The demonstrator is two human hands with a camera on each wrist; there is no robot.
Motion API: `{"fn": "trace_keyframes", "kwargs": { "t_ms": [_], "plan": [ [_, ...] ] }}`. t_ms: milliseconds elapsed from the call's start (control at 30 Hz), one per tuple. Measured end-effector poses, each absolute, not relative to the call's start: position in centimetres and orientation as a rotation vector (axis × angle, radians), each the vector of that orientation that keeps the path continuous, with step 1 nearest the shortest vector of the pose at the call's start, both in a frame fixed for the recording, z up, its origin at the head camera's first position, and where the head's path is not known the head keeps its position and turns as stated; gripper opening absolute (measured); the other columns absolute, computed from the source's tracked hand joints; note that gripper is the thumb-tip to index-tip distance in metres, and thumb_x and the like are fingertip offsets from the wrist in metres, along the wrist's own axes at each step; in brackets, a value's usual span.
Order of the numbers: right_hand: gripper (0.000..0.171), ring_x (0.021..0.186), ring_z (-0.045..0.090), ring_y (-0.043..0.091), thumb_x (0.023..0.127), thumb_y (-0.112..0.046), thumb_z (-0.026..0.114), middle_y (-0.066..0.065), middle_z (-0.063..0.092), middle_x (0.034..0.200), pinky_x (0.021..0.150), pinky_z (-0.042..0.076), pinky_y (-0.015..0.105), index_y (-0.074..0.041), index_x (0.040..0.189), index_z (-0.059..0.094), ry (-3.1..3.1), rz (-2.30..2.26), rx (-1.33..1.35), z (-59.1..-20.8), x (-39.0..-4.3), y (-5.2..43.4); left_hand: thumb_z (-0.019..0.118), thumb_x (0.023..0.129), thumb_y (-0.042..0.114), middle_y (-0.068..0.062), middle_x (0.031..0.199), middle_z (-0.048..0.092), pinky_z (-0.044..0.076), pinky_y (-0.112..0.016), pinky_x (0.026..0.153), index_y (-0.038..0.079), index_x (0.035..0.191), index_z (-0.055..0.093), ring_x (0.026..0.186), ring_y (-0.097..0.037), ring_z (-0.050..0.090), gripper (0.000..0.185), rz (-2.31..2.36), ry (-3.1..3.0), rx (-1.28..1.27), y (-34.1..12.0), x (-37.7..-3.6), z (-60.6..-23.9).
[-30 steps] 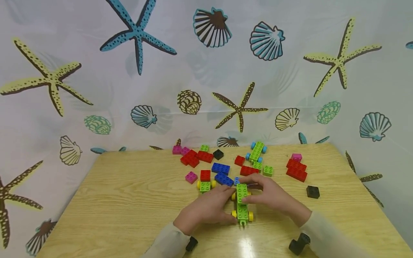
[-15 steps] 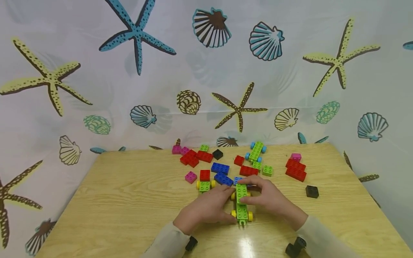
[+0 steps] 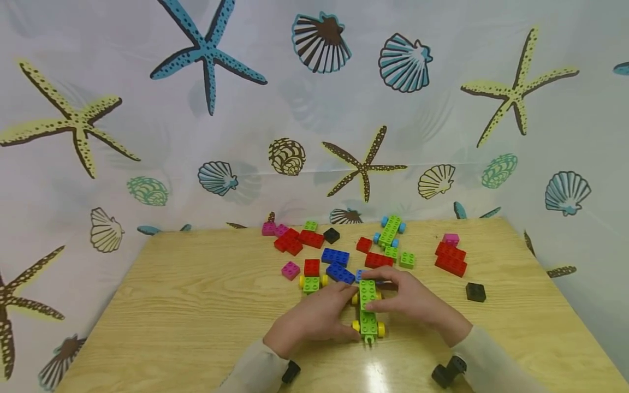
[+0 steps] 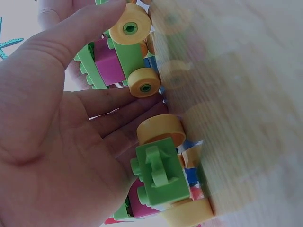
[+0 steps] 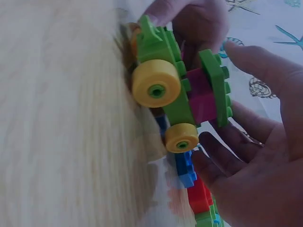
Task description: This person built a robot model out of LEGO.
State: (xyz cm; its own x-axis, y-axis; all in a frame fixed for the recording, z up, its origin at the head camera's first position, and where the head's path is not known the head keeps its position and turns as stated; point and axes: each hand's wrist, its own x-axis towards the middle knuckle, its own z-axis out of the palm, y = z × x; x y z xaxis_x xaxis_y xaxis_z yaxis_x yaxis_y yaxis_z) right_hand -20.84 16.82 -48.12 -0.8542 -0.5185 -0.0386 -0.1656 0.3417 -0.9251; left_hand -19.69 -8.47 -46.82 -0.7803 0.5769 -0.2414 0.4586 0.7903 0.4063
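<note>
Head: low centre of the frame, the left hand (image 3: 314,319) and right hand (image 3: 417,300) flank a green car (image 3: 367,311) on the table (image 3: 196,305) — fingers touching its sides. Loose bricks (image 3: 339,256) lie just above; a black brick (image 3: 475,292) sits to the right.
Left wrist: thumb on a yellow wheel (image 4: 130,26) at top, straight fingers (image 4: 123,101) along the car's side — no clamped grip.
Right wrist: fingers (image 5: 236,118) lie relaxed beside the green plate (image 5: 215,85); a magenta block (image 5: 201,97) sits under it.
</note>
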Motion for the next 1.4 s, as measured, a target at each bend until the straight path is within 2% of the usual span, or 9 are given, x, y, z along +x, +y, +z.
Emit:
{"fn": "trace_keyframes", "kwargs": {
  "t_ms": [633,933,1400],
  "plan": [
    [0.059,0.162,0.045,0.047,0.102,-0.027,0.084,0.019,0.054,0.171,0.129,0.044,0.067,-0.01,0.156,0.065,2.339,-1.468,-0.647,-49.0,-20.5,16.4,0.09,0.09,0.06,-0.008,0.172,0.054,0.047,-0.049,0.131,0.01,0.168,0.051,0.16,-0.028,0.052,0.1,0.446,2.641,0.788,-8.4,-19.3,-46.8],
    [0.059,0.164,0.042,0.048,0.103,-0.027,0.084,0.018,0.053,0.172,0.132,0.039,0.07,-0.013,0.157,0.065,2.351,-1.455,-0.615,-48.6,-20.4,16.2,0.09,0.09,0.059,-0.009,0.172,0.054,0.047,-0.05,0.131,0.008,0.168,0.05,0.16,-0.029,0.052,0.101,0.456,2.644,0.79,-8.5,-19.4,-46.8],
    [0.061,0.164,0.041,0.048,0.102,-0.028,0.085,0.018,0.052,0.173,0.133,0.037,0.069,-0.013,0.158,0.064,2.338,-1.476,-0.602,-49.2,-20.6,16.4,0.091,0.09,0.059,-0.009,0.173,0.052,0.047,-0.051,0.132,0.01,0.169,0.05,0.161,-0.029,0.051,0.101,0.471,2.625,0.774,-8.5,-19.6,-46.9]
  ]
}}
